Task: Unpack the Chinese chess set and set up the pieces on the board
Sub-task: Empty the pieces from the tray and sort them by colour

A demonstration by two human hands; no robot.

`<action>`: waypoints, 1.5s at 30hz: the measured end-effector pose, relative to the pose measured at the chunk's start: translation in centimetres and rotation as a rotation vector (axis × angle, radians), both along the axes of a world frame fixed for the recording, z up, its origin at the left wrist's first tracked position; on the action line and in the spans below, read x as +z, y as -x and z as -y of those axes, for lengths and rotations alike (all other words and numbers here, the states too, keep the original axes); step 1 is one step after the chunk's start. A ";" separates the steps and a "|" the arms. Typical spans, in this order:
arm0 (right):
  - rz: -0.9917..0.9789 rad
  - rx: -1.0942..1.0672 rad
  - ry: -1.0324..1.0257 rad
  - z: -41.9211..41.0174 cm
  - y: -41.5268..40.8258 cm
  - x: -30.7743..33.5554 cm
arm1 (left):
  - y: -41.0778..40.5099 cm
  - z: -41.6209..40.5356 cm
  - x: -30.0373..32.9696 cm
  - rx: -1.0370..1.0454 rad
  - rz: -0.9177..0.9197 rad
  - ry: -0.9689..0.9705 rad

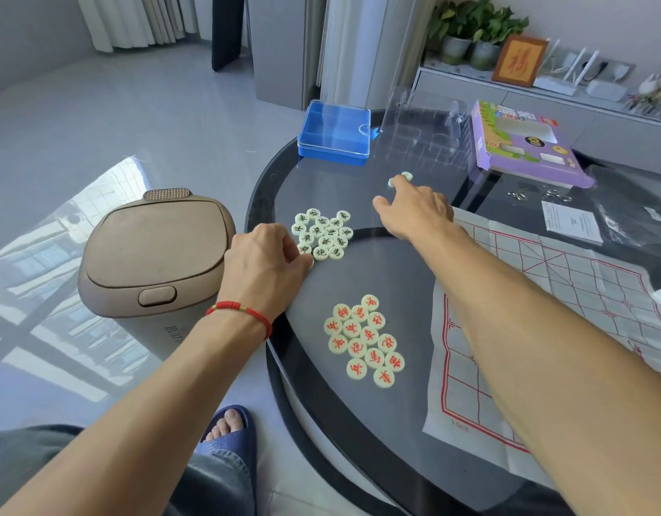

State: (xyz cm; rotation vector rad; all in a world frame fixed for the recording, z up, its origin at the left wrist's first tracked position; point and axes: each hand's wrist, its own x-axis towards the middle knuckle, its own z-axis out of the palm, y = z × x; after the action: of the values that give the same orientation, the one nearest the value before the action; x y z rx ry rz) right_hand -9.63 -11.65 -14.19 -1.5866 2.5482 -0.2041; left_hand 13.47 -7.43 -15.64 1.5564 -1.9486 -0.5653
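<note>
Now the person sits at a round dark glass table (358, 433), the largest thing in front of them. On its right side lies the paper chess board (544, 314), white with red lines, spread flat and partly covered by the right forearm. To the left of the table, on the floor, stands a brown lidded bin (150, 255). At the far edge of the table there is a blue plastic box (334, 134) with a clear lid, and to the right of it a purple cardboard package (522, 143).

Two groups of round pale pieces lie on the glass. The black-lettered pieces (323, 234) are in the middle, and the red-lettered pieces (364, 340) are nearer to the person.

The left hand (265, 266), with a red string bracelet (243, 314) at the wrist, has its fingers curled at the near left edge of the black group; they seem to pinch a piece there, mostly hidden. The right hand (414, 210) reaches far, with its fingers stretched out and the fingertips touching two loose pieces (399, 179) on the glass.
</note>
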 end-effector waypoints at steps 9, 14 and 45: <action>0.160 0.155 0.240 -6.4 -1.7 0.3 | 0.4 -0.3 0.7 -0.015 0.034 -0.021; 0.798 0.111 0.239 -9.3 -2.2 2.2 | 0.2 -2.2 1.7 -0.082 -0.037 0.044; 0.062 -0.079 0.084 1.4 1.8 0.3 | -0.2 -3.8 2.1 -0.287 0.131 -0.128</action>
State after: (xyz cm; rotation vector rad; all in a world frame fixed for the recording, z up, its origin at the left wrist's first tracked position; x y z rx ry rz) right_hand -11.42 -13.03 -13.92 -1.4835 2.5883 -0.3670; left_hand 13.67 -3.67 -13.54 1.4280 -2.2963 -0.7342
